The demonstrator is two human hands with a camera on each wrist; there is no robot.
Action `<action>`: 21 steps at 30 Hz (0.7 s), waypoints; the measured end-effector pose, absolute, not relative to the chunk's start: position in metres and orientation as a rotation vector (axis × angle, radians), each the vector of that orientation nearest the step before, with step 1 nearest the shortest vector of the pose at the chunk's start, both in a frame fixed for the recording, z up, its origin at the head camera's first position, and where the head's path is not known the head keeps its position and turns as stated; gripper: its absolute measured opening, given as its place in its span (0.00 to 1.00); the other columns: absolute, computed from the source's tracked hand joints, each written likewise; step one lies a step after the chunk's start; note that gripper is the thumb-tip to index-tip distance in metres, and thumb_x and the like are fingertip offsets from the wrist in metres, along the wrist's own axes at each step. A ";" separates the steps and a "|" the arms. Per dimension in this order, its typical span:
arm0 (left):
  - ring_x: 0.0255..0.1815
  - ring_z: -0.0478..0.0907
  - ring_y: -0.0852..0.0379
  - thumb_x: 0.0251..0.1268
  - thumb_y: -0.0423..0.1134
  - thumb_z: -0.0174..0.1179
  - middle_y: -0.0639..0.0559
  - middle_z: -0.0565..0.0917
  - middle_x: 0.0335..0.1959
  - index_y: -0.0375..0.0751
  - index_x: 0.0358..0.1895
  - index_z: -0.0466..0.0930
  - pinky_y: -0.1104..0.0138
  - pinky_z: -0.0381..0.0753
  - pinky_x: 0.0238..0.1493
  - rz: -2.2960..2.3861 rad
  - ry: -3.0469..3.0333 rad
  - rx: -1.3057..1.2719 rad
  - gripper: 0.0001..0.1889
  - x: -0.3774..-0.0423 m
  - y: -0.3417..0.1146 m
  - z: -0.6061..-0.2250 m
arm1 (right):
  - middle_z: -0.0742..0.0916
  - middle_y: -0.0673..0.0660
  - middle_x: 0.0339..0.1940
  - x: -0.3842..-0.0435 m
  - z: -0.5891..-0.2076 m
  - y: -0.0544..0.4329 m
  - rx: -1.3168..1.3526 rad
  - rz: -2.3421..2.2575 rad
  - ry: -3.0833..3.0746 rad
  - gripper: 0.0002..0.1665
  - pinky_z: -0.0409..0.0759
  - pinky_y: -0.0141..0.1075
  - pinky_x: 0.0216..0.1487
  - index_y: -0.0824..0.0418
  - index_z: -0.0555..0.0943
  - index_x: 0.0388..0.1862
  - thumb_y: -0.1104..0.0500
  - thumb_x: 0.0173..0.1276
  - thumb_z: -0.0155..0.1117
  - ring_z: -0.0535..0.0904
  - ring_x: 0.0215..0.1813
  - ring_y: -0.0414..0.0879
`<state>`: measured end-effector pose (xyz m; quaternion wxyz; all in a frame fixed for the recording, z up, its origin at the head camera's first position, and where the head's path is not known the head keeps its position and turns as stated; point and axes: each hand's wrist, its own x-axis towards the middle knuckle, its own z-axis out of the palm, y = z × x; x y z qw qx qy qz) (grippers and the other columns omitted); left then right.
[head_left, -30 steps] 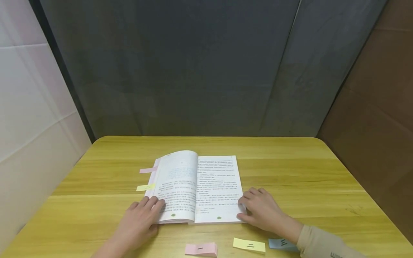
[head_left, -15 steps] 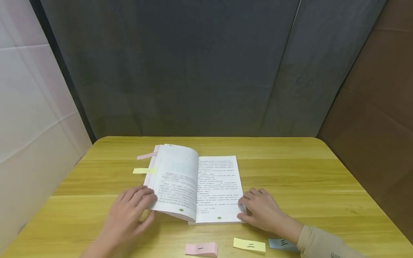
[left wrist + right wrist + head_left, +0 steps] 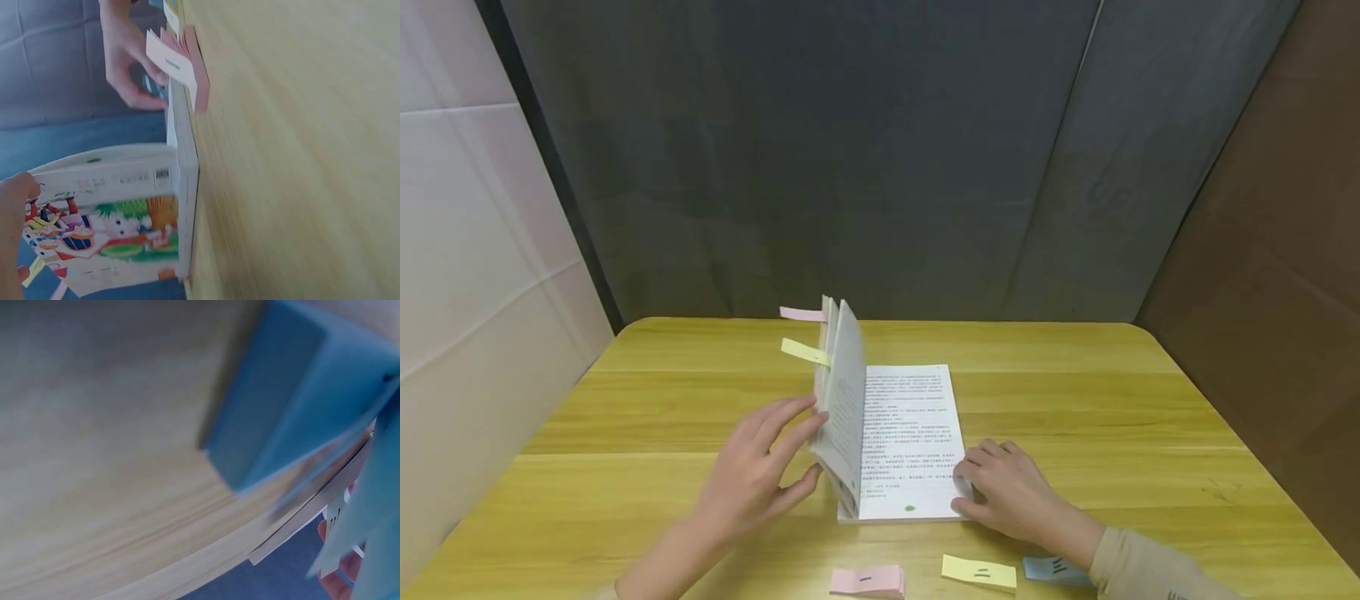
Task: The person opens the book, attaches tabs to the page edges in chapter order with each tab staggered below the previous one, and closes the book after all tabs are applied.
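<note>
An open book (image 3: 910,433) lies on the table with its right-hand page flat. Its left-hand block of pages and the cover stand almost upright, pinched at the outer edge between fingers and thumb of my left hand (image 3: 748,471). Beyond that edge stick out a pink tab (image 3: 802,314) and, below it, a yellow tab (image 3: 806,352). The left wrist view shows the colourful illustrated cover (image 3: 125,234) from outside. My right hand (image 3: 1011,492) holds the book's lower right edge, fingers bent, thumb near the corner.
In front of the book lie a pink sticky-note pad (image 3: 868,579), a yellow pad (image 3: 979,572) and a blue pad (image 3: 1057,569), each with dark strokes. My right forearm partly covers the blue one. A dark curtain (image 3: 820,167) hangs behind the wooden table (image 3: 1112,400).
My left hand has lifted the left-hand pages from lying low to nearly upright, moving right and up; both tabs rose with them. The right hand and the pads have stayed put.
</note>
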<state>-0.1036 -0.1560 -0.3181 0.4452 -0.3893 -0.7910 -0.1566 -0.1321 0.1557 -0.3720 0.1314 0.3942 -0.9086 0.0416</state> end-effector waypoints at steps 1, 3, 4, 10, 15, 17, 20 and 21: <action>0.47 0.70 0.43 0.61 0.48 0.43 0.39 0.73 0.49 0.33 0.48 0.73 0.54 0.69 0.43 -0.398 -1.955 -0.980 0.22 -0.105 -0.152 -0.318 | 0.81 0.48 0.34 -0.132 -0.373 0.156 1.144 0.119 -2.643 0.18 0.73 0.41 0.39 0.54 0.81 0.33 0.42 0.53 0.60 0.74 0.39 0.44; 0.48 0.69 0.43 0.61 0.47 0.44 0.38 0.71 0.51 0.32 0.52 0.70 0.55 0.68 0.45 -0.413 -1.946 -1.005 0.23 -0.107 -0.144 -0.318 | 0.81 0.48 0.34 -0.132 -0.373 0.156 1.144 0.115 -2.650 0.19 0.73 0.41 0.39 0.54 0.81 0.34 0.42 0.53 0.60 0.74 0.39 0.44; 0.49 0.69 0.43 0.61 0.47 0.45 0.37 0.71 0.51 0.31 0.53 0.69 0.55 0.68 0.46 -0.425 -1.947 -1.016 0.24 -0.108 -0.140 -0.318 | 0.81 0.48 0.34 -0.132 -0.373 0.156 1.144 0.117 -2.650 0.19 0.73 0.41 0.39 0.54 0.81 0.34 0.42 0.52 0.60 0.74 0.39 0.44; 0.52 0.67 0.47 0.60 0.48 0.47 0.43 0.67 0.56 0.33 0.62 0.59 0.56 0.68 0.48 -0.442 -2.135 -1.037 0.30 -0.114 -0.121 -0.328 | 0.79 0.46 0.28 -0.132 -0.372 0.157 1.141 0.110 -2.611 0.16 0.71 0.38 0.34 0.55 0.81 0.30 0.44 0.52 0.61 0.73 0.34 0.42; 0.56 0.64 0.49 0.55 0.48 0.54 0.46 0.65 0.59 0.41 0.64 0.57 0.55 0.68 0.48 -0.371 -2.380 -1.043 0.33 -0.119 -0.107 -0.343 | 0.75 0.43 0.23 -0.132 -0.372 0.159 1.124 0.103 -2.582 0.14 0.69 0.35 0.30 0.54 0.79 0.26 0.44 0.51 0.61 0.71 0.31 0.40; 0.57 0.64 0.48 0.53 0.48 0.55 0.45 0.64 0.60 0.42 0.63 0.59 0.55 0.67 0.50 -0.334 -2.457 -1.049 0.33 -0.121 -0.101 -0.349 | 0.77 0.44 0.25 -0.133 -0.373 0.161 1.116 0.098 -2.590 0.16 0.70 0.36 0.32 0.54 0.80 0.31 0.44 0.50 0.61 0.71 0.32 0.41; 0.57 0.63 0.48 0.53 0.50 0.55 0.45 0.65 0.60 0.42 0.62 0.62 0.53 0.65 0.51 -0.281 -2.564 -1.053 0.32 -0.123 -0.095 -0.358 | 0.79 0.47 0.29 -0.133 -0.373 0.166 1.103 0.079 -2.625 0.17 0.71 0.39 0.35 0.55 0.81 0.32 0.45 0.49 0.61 0.72 0.35 0.43; 0.57 0.63 0.48 0.54 0.50 0.55 0.45 0.65 0.59 0.42 0.61 0.63 0.53 0.65 0.51 -0.262 -2.597 -1.053 0.31 -0.124 -0.093 -0.360 | 0.80 0.47 0.30 -0.133 -0.372 0.167 1.100 0.076 -2.636 0.17 0.71 0.39 0.35 0.56 0.81 0.32 0.46 0.49 0.61 0.72 0.35 0.43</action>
